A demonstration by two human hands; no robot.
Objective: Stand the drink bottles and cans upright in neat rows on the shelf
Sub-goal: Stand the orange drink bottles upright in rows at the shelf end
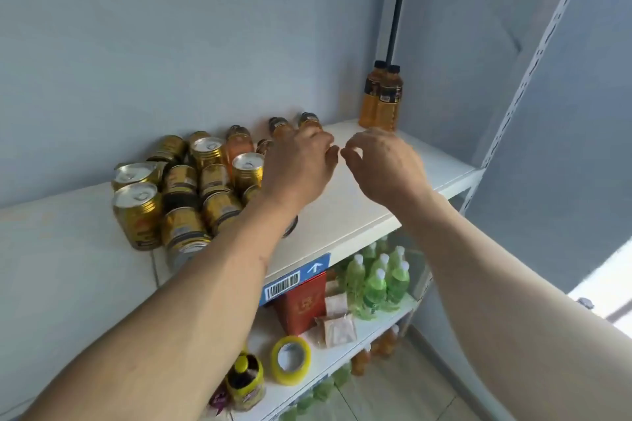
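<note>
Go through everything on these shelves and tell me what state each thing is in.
Two orange drink bottles with black caps: upright, back right corner.
Gold drink cans: jumbled, some upright, some tipped.
Orange bottles behind the left hand: lying down.
Left hand: reaching over them.
Right hand: loosely curled, empty.

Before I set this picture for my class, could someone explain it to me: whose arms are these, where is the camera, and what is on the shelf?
There is one picture, from a camera worn on a person's head, looking forward and down. The two bare arms are that person's. The left hand reaches over the lying bottles; whether it has a grip on one is hidden. The right hand hovers with loosely curled fingers, holding nothing. On the white shelf gold cans sit in a jumble, some upright, some tipped. Two orange bottles stand upright in the far corner. The shelf below holds green bottles.
</note>
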